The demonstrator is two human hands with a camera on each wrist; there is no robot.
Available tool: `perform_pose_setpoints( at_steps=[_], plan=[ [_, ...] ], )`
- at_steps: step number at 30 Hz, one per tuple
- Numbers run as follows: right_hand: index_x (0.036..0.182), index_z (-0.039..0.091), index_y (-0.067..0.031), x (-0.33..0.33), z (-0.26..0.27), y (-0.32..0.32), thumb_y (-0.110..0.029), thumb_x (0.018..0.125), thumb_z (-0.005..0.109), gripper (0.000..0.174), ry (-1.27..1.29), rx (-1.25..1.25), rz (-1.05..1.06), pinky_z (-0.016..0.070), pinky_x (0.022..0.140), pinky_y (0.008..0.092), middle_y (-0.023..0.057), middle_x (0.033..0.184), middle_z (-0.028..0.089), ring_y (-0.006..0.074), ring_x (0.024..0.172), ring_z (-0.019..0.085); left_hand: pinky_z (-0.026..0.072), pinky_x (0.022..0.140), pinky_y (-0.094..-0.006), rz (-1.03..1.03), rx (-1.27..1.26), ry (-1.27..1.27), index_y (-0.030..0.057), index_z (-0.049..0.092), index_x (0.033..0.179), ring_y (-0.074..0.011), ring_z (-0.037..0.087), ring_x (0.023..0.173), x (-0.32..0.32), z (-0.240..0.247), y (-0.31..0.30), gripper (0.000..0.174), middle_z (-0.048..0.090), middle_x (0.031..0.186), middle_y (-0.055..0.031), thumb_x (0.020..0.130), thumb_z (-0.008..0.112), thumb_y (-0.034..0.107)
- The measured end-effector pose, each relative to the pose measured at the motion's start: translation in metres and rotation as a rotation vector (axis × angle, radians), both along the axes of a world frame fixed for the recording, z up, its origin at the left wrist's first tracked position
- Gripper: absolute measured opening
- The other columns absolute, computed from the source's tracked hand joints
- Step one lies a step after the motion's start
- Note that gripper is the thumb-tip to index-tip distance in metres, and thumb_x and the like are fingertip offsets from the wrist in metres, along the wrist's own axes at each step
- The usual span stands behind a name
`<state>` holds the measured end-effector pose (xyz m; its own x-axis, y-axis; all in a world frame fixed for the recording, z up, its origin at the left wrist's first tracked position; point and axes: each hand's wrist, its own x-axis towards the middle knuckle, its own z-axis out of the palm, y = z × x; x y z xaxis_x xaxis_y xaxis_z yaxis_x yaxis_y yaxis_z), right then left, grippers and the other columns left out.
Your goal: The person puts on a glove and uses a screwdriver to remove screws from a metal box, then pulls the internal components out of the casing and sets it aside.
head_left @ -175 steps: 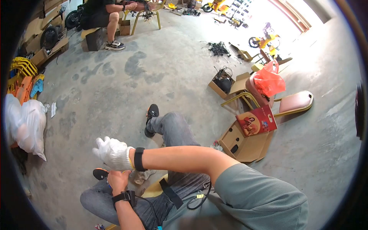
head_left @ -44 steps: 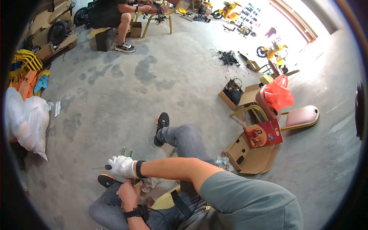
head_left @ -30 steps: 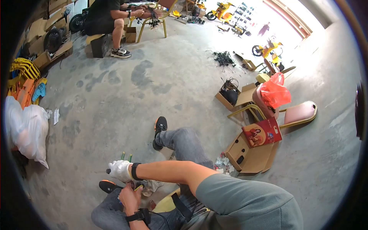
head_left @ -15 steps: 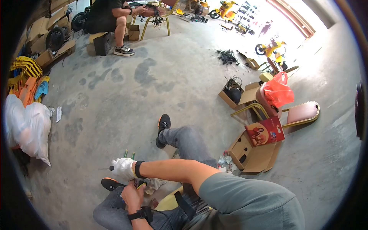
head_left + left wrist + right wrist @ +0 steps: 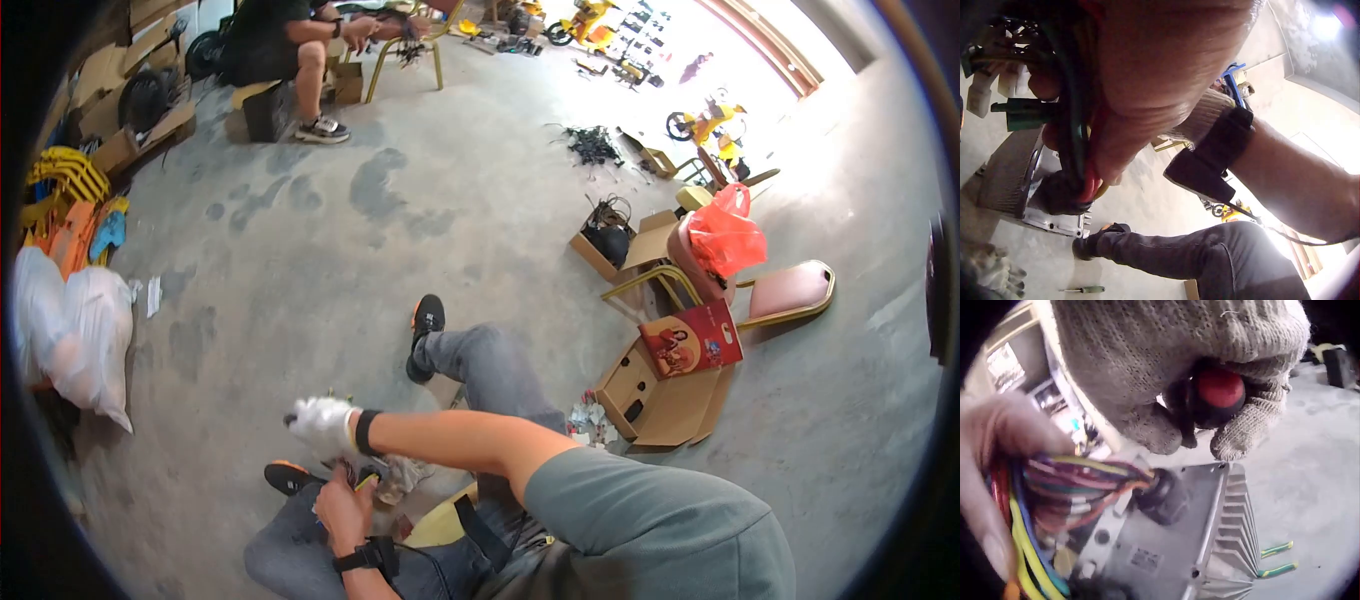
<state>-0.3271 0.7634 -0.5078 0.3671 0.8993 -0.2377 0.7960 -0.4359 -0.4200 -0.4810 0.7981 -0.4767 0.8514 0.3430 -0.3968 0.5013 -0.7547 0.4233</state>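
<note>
My bare left hand (image 5: pixel 345 510) grips a thick bundle of coloured wires (image 5: pixel 1091 487) running from a finned metal box (image 5: pixel 1154 550). A green connector (image 5: pixel 1025 114) and white plugs hang near its fingers in the left wrist view. My right hand (image 5: pixel 322 425), in a white knitted glove, holds a screwdriver (image 5: pixel 1219 390) by its dark handle; the red end faces the right wrist camera and the shaft is hidden. The gloved hand is just above the box and wires, blurred in the head view.
Two green-yellow handles (image 5: pixel 1279 570) lie beyond the box, and a loose glove (image 5: pixel 997 272) lies on the floor. An open carton (image 5: pixel 660 410) and a chair (image 5: pixel 790 295) stand right; white bags (image 5: pixel 90 340) stand left. Another person (image 5: pixel 300 60) sits at the back.
The gloved right hand looked bare of any tool at first; it now holds the screwdriver. The shaft seen half a second ago no longer shows. My left hand stays nearly still.
</note>
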Motion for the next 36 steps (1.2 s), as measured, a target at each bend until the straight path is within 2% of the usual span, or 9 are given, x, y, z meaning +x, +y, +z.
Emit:
perform_pose_setpoints(
  at_steps=[4,5,7,11,13,20,28,30,36],
  plan=[
    [0.095,0.071,-0.011,0.048,0.001,-0.038,-0.018,0.076,0.066,0.021,0.072,0.318,-0.189,0.0567,0.082,0.0417,0.0128,0.097,0.071,0.0357,0.091,0.068,0.0507,0.078,-0.0498,0.045,-0.097,-0.093,0.0039,0.068,0.103,-0.0415,0.066,0.09,-0.011,-0.015,0.009,0.044,0.07,0.092,-0.021,0.078,0.079,0.039],
    [0.095,0.072,-0.0102,0.066,-0.034,-0.044,-0.024,0.077,0.068,0.023,0.061,0.339,-0.272,0.0567,0.083,0.0411,0.0148,0.097,0.072,0.0344,0.092,0.069,0.0503,0.078,-0.05,0.02,-0.072,-0.126,0.0047,0.068,0.106,-0.0409,0.066,0.09,-0.012,-0.019,0.01,0.044,0.07,0.092,-0.0208,0.078,0.079,0.037],
    [0.102,0.071,-0.0061,0.079,-0.025,-0.063,-0.036,0.081,0.068,0.036,0.155,0.084,-0.472,0.0551,0.084,0.0444,0.0216,0.1,0.071,0.0385,0.096,0.069,0.0496,0.076,-0.0503,0.028,-0.086,-0.106,0.0043,0.066,0.103,-0.042,0.065,0.089,-0.006,-0.013,0.012,0.04,0.07,0.089,-0.0213,0.079,0.078,0.034],
    [0.1,0.069,0.0002,0.079,-0.079,-0.1,-0.033,0.083,0.057,0.04,0.254,-0.08,-0.634,0.0549,0.08,0.0445,0.0268,0.096,0.069,0.0412,0.092,0.069,0.0493,0.073,-0.0505,0.05,-0.123,-0.119,0.0038,0.065,0.098,-0.0418,0.065,0.086,-0.006,-0.015,0.013,0.037,0.07,0.087,-0.0206,0.08,0.078,0.033],
    [0.099,0.069,0.0018,0.07,-0.098,-0.11,-0.03,0.082,0.055,0.039,0.536,-0.143,-0.829,0.0549,0.077,0.0431,0.0267,0.09,0.069,0.0391,0.085,0.07,0.0493,0.071,-0.0504,0.04,-0.122,-0.093,0.0038,0.063,0.094,-0.0411,0.066,0.083,-0.006,-0.01,0.014,0.035,0.07,0.084,-0.0193,0.08,0.077,0.033],
    [0.101,0.07,-0.0007,0.053,-0.161,-0.126,-0.026,0.079,0.059,0.035,0.597,-0.177,-0.877,0.0553,0.073,0.0404,0.0214,0.085,0.071,0.0347,0.078,0.07,0.0495,0.069,-0.0483,0.033,-0.09,-0.108,0.003,0.063,0.094,-0.0373,0.066,0.077,-0.009,-0.007,0.015,0.032,0.068,0.078,-0.0163,0.079,0.078,0.027],
    [0.104,0.072,-0.0048,0.065,-0.197,-0.126,-0.025,0.082,0.06,0.032,0.403,-0.163,-0.951,0.051,0.094,0.0421,0.0237,0.107,0.069,0.0395,0.106,0.065,0.0492,0.068,-0.0493,0.077,-0.085,-0.037,0.0043,0.062,0.095,-0.0399,0.066,0.079,-0.007,-0.002,0.018,0.036,0.069,0.08,-0.017,0.08,0.078,0.032],
    [0.105,0.071,-0.0031,0.064,-0.204,-0.13,-0.026,0.088,0.056,0.033,0.334,-0.027,-1.007,0.0555,0.077,0.0373,0.0182,0.087,0.072,0.0284,0.079,0.072,0.0494,0.069,-0.0489,0.068,-0.071,-0.004,0.0038,0.062,0.095,-0.0391,0.066,0.078,-0.008,0.0,0.019,0.035,0.069,0.08,-0.0168,0.08,0.078,0.03],
    [0.105,0.072,-0.0054,0.055,-0.189,-0.13,-0.026,0.091,0.053,0.032,0.273,0.112,-0.799,0.055,0.077,0.0367,0.0198,0.089,0.071,0.029,0.08,0.071,0.0494,0.068,-0.0496,0.063,-0.047,0.007,0.0033,0.061,0.094,-0.0401,0.066,0.078,-0.006,-0.001,0.021,0.036,0.069,0.08,-0.0178,0.081,0.078,0.032]
  ],
)
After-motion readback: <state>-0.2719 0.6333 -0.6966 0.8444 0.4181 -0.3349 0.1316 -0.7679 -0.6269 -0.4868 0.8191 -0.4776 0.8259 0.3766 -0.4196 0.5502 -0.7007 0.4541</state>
